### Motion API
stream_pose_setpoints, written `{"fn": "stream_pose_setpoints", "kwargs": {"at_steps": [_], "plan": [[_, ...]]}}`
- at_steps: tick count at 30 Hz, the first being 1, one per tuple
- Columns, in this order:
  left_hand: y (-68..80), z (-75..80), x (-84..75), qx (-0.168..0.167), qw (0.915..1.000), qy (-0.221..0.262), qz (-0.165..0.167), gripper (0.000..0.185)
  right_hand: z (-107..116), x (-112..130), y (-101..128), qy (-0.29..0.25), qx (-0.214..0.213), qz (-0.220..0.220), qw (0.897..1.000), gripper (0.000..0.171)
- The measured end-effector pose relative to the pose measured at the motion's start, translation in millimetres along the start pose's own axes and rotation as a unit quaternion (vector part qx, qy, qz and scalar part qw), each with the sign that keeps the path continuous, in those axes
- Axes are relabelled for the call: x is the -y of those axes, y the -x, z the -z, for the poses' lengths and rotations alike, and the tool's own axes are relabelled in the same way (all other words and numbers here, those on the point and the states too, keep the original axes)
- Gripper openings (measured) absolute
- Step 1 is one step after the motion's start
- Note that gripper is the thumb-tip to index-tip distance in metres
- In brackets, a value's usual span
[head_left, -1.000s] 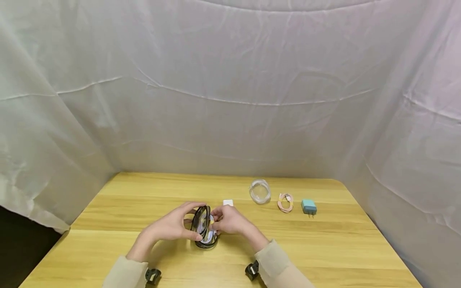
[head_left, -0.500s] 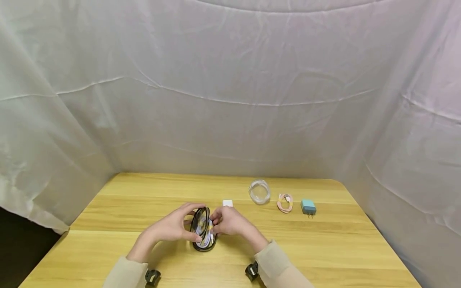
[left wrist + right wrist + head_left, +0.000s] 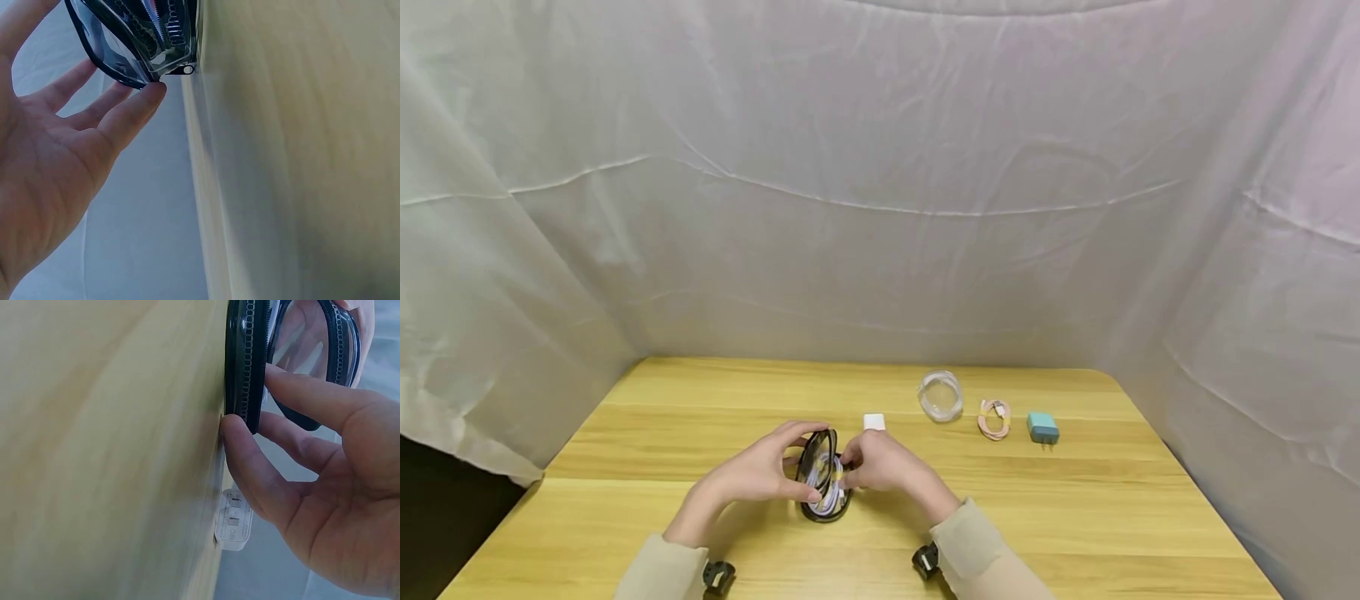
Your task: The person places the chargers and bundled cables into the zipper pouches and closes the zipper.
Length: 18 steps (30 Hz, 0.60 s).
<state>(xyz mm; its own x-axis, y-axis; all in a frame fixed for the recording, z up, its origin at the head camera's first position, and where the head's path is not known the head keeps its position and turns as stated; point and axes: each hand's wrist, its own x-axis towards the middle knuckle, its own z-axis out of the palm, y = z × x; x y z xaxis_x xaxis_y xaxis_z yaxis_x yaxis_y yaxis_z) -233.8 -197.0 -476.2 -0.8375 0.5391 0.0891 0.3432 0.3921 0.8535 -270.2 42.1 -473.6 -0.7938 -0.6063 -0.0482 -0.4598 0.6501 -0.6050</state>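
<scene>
A small clear zip case (image 3: 824, 518) with black zipper edges stands unzipped on the table, lid raised. Inside it lies a coiled pale lavender cable (image 3: 829, 502) with a yellow tie. My left hand (image 3: 751, 472) grips the raised lid between thumb and fingers; the left wrist view shows the thumb on the edge of the case (image 3: 128, 75). My right hand (image 3: 883, 462) pinches the lower half's rim; in the right wrist view its thumb is outside the zipper band (image 3: 245, 369) and its fingers are on the inner side. The fingers partly hide the cable.
A white charger block (image 3: 873, 422) lies just beyond my right hand. Farther right are a coiled clear-white cable (image 3: 941, 397), a pink cable coil (image 3: 994, 420) and a teal charger plug (image 3: 1042, 427). Grey cloth (image 3: 880, 275) hangs behind the wooden table (image 3: 1075, 517).
The lavender cable, at first up by my right fingers, has settled down into the case. The lower half has opened slightly toward me. My left hand has kept its hold on the lid.
</scene>
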Motion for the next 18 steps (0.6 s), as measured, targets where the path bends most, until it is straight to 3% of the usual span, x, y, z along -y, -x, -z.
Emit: {"fn": "stream_pose_setpoints", "kwargs": {"at_steps": [12, 18], "plan": [[-2.9, 5.2, -1.1, 0.001, 1.0000, 0.006, -0.007, 0.094, 6.3, 1.3, -2.6, -0.037, 0.013, -0.008, 0.999, 0.026], [-0.3, 2.4, -1.3, 0.009, 0.9999, 0.008, -0.008, 0.095, 4.3, -2.0, -0.7, -0.092, 0.022, -0.018, 0.995, 0.021]]}}
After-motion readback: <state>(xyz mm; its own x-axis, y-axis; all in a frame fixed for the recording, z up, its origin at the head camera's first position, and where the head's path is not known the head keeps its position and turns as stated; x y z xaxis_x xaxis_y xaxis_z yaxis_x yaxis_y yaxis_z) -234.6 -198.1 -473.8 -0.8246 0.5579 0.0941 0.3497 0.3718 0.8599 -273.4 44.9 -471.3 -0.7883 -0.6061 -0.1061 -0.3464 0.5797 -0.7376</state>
